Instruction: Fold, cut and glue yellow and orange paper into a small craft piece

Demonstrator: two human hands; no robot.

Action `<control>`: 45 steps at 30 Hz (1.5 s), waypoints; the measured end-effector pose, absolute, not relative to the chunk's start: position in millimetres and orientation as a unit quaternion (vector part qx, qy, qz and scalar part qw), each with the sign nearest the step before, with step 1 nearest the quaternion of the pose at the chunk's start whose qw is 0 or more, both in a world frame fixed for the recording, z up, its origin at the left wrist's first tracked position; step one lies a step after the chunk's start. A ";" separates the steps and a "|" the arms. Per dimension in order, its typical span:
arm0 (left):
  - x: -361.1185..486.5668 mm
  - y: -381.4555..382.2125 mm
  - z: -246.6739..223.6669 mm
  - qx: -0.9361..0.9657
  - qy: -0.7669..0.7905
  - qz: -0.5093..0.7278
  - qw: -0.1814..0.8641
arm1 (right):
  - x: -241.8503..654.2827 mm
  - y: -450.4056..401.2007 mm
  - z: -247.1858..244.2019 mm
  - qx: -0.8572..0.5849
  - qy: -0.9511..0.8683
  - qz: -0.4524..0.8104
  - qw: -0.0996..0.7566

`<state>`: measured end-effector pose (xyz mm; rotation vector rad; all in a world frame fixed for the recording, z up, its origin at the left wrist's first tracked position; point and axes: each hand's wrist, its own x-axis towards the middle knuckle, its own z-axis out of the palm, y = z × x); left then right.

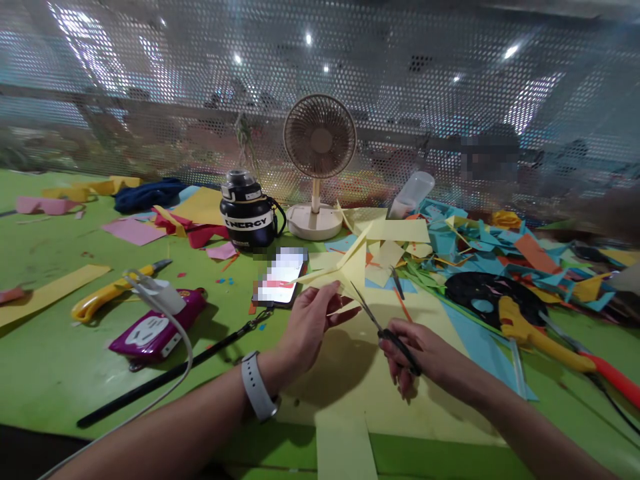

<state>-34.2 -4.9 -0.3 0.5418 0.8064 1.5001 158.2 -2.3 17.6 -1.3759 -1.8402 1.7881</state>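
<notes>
Between the fingers of my left hand (315, 317) is a piece of folded pale yellow paper (353, 270) with pointed arms. My right hand (413, 350) grips a pair of scissors (395, 340) with black handles. Their blades point up and left, up against the edge of the folded paper; whether they touch it I cannot tell. Beneath both hands lies a large pale yellow sheet (345, 387) on the green table (55, 373). Just beyond my left hand rests a phone (285, 277) with a lit screen.
A small fan (320, 137) and a black bottle (247, 217) stand at the back. To the left lie a yellow cutter (107, 293) and a purple power strip (160, 327). Paper scraps (480, 240) and a yellow glue gun (535, 337) are on the right.
</notes>
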 end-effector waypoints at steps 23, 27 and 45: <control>-34.2 -6.1 -0.1 0.238 0.359 0.653 0.623 | 158.4 -1.6 17.4 -0.460 -0.631 0.611 0.125; -33.9 -6.6 1.4 0.238 0.364 0.650 0.623 | 158.6 -1.1 17.1 -0.459 -0.634 0.609 0.126; -33.2 -6.9 3.6 0.229 0.370 0.649 0.624 | 157.5 -1.0 18.1 -0.460 -0.633 0.610 0.121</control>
